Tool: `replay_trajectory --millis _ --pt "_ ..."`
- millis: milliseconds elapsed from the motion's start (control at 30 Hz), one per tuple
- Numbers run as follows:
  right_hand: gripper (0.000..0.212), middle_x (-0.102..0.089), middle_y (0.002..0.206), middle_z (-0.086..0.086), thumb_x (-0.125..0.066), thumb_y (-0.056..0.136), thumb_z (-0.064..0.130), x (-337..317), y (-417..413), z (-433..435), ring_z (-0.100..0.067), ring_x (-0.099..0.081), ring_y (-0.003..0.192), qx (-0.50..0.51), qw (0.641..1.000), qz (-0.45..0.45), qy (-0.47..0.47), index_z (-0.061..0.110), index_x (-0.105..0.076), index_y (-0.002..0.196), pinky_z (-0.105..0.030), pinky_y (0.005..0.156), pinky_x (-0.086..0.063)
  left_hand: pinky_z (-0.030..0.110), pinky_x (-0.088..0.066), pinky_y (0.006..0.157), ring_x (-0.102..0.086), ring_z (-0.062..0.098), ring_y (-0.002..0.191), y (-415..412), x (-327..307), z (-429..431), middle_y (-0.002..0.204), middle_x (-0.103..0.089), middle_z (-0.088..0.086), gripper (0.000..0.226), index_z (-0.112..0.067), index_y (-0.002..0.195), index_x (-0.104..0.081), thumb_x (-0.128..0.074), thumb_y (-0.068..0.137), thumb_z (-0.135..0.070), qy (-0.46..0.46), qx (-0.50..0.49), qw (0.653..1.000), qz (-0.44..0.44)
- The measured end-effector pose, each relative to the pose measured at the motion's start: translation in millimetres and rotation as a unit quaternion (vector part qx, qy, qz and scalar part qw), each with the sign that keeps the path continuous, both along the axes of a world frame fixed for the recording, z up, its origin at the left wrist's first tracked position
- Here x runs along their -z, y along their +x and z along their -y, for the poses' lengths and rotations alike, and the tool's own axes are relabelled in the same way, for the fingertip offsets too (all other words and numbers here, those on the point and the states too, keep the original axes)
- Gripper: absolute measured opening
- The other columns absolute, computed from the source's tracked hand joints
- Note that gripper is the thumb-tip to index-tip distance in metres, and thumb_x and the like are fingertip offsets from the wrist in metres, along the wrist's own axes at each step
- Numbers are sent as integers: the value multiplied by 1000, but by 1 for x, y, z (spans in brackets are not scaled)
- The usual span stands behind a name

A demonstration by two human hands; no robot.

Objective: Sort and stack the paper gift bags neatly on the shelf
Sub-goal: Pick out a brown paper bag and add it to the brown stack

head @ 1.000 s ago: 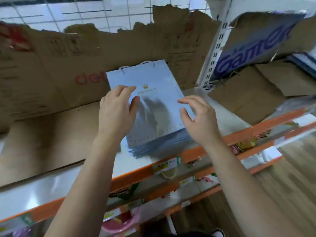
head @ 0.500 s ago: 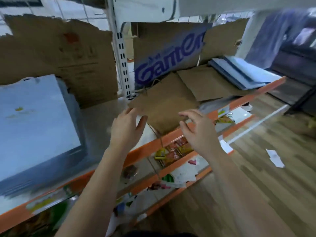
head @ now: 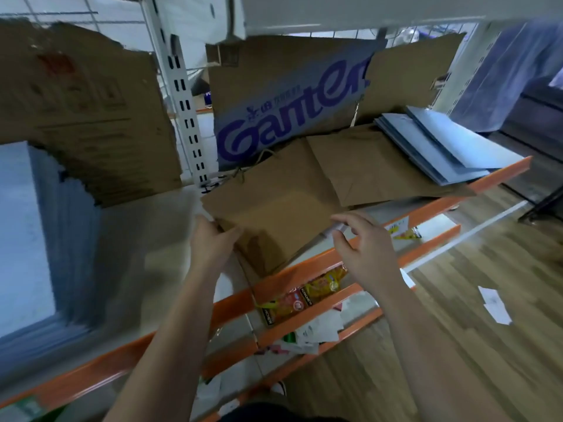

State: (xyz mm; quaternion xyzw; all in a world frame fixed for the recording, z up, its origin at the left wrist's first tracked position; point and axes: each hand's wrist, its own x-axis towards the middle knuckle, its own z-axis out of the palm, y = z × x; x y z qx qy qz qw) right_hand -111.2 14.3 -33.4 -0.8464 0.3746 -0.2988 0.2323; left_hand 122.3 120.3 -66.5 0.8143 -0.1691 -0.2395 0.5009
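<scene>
Head view: below the cardboard printed "Ganten" (head: 289, 117), a brown paper bag (head: 274, 214) is lying flat on the shelf (head: 499, 175). The left hand (head: 211, 245) is pinching its near-left corner, and the right hand (head: 364, 248) is curling at its right edge, grip unclear. Blue bags (head: 441, 147) are lying right of the cardboard.

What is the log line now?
left hand: grips brown bag corner | right hand: hovers at its right edge | blue bags: stacked far left
</scene>
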Motion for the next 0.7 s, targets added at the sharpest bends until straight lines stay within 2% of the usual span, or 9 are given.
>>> replay_trajectory --millis 67,133,200,233,300,367,433,567,700 --pt "26 -63 112 6 -56 91 23 1 2 15 -7 -56 104 8 1000 4 -3 18 -68 113 -27 89 -48 36 -55 74 -65 21 90 8 -2 9 94 -65 3 38 -8 104 -53 -78 76 -11 -71 -32 995 -60" --pt "23 -62 110 8 -58 92 19 1 6 27 -4 -54 100 11 1000 10 13 20 -68 113 -20 85 -46 28 -51 69 -65 17 87 10 -7 16 94 -68 2 32 -6 106 -61 -74 78 -1 -118 -11 990 -75" --pt "23 -60 107 11 -59 92 16 2 10 36 0 -52 97 15 1000 14 18 20 -67 113 -9 80 -39 27 -51 72 -66 16 90 12 -9 23 98 -70 1 28 -11 109 -63 -69 83 -2 -155 2 985 -76" --pt "24 -59 106 12 -59 92 16 3 12 39 -1 -53 97 16 1000 14 15 20 -67 114 -8 80 -38 27 -51 72 -65 15 91 11 -10 26 98 -69 0 24 -15 108 -62 -66 87 -4 -169 2 983 -67" --pt "24 -62 107 9 -59 92 15 6 15 48 -6 -57 101 13 1000 12 14 19 -67 114 -16 83 -43 32 -54 73 -64 19 93 10 -5 33 99 -65 1 16 -20 107 -56 -60 93 -13 -175 -14 984 -39" --pt "24 -64 108 6 -61 91 14 9 16 58 -11 -60 103 5 1000 13 13 18 -67 114 -26 87 -48 41 -55 83 -62 21 99 10 1 35 106 -62 1 14 -25 110 -52 -54 97 -21 -166 -23 986 -17" --pt "24 -66 107 4 -62 90 13 11 15 68 -15 -60 103 1 1000 17 -4 17 -68 113 -33 89 -50 40 -52 86 -60 16 101 7 2 36 109 -61 -4 15 -28 113 -50 -48 100 -23 -161 -32 986 0" --pt "27 -65 112 2 -68 87 19 12 12 93 -20 -56 111 10 1000 -1 -21 17 -67 113 -34 93 -45 32 -44 82 -55 9 97 1 -4 38 103 -56 -15 19 -31 119 -47 -42 102 -24 -143 -97 984 31" --pt "52 -56 129 0 -75 81 34 17 13 117 -21 -45 122 -23 995 -101 -4 23 -57 128 -33 98 -38 35 -43 80 -52 7 89 -4 -9 29 95 -50 -19 13 -30 114 -46 -42 102 -26 -126 -140 980 69"
